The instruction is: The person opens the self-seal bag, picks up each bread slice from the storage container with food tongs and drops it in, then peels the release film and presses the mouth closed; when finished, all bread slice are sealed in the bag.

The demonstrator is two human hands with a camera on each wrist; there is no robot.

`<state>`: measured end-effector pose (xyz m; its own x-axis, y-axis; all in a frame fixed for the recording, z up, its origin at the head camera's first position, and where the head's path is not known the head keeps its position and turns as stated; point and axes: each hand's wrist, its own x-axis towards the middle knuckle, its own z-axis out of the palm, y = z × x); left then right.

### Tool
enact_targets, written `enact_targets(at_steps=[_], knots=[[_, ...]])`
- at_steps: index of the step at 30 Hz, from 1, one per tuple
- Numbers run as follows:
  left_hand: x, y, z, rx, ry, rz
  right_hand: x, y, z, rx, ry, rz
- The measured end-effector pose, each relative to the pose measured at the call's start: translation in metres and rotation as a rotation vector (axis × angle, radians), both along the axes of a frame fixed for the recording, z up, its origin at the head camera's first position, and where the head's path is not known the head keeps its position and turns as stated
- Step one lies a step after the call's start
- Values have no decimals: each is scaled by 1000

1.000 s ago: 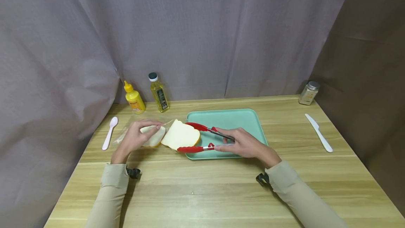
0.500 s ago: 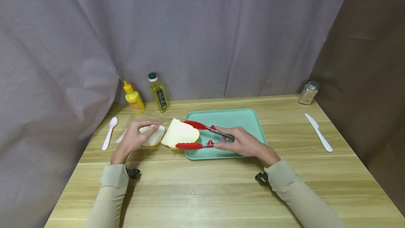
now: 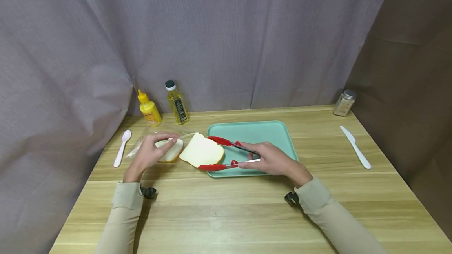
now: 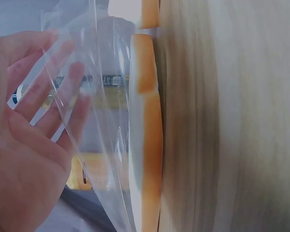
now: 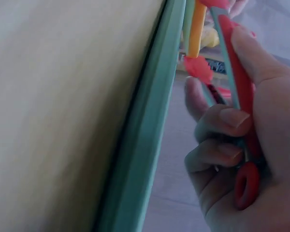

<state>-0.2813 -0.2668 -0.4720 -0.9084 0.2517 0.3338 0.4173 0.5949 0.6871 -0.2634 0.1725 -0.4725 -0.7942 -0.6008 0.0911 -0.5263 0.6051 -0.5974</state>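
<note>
My left hand (image 3: 154, 151) pinches the edge of a clear plastic bag (image 4: 104, 96), lifting it over a bread slice (image 3: 174, 153) that lies partly under that hand. A second bread slice (image 3: 202, 150) lies to its right, its right end over the tray's edge. My right hand (image 3: 270, 159) grips metal tongs (image 3: 243, 148) with red tips. The tongs' two red tips stand on either side of the second slice's right end, one at the far side, one at the near side. In the right wrist view, the fingers (image 5: 222, 121) curl round the tongs' red handle.
A green tray (image 3: 275, 132) lies under the tongs. Behind the left hand stand a yellow squeeze bottle (image 3: 150, 111) and an oil bottle (image 3: 177, 107). A white spoon (image 3: 122, 148) lies left; a white knife (image 3: 356, 147) and a seasoning jar (image 3: 344, 104) are right.
The tongs' tips shift slightly left with the second slice, then back right, where they stand a little wider apart. The left hand stays almost still at the bag.
</note>
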Motion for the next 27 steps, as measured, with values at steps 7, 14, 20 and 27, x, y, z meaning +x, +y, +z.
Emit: enact_targets(at_steps=[7,14,20,27], knots=[[-1,3,0,-3,16,-1,14,-9,15,165,60,-58],[0,3,-1,-5,8,-4,22,-17,15,189,111,-66],[0,2,-2,-6,10,-1,23,-20,14,217,160,-47],[-1,1,-1,-7,29,3,19,-11,18,174,106,-27]])
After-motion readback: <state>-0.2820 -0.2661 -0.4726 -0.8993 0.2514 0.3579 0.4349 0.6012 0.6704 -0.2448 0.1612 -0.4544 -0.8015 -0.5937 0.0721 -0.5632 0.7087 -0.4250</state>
